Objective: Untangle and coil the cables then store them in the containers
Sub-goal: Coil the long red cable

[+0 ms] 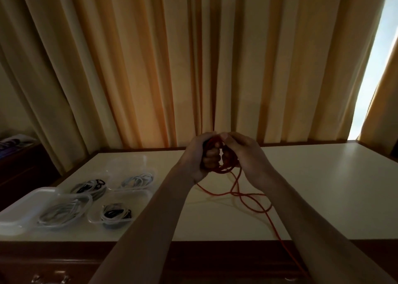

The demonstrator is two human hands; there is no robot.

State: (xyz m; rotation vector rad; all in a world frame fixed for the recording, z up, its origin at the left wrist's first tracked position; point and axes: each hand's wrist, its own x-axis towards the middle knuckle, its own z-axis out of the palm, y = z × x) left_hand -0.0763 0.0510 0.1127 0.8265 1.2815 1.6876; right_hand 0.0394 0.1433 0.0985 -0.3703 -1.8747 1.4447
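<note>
Both hands are raised above the white table [312, 186], holding a red cable [247, 199]. My left hand [199, 154] is closed around a small coil of it. My right hand [245, 152] pinches the same coil at its top, thumb against the loops. The loose rest of the red cable hangs from the coil, lies in loops on the table and runs off the front edge at the lower right. Several clear plastic containers [127, 197] stand at the table's left, with coiled white [62, 213] and black-and-white [115, 214] cables in them.
An empty-looking clear tray [23, 208] sits at the far left front of the table. Orange curtains [172, 68] hang right behind the table's far edge. A dark wooden drawer front [53, 270] runs below the near edge. Dark furniture [19, 161] stands to the left.
</note>
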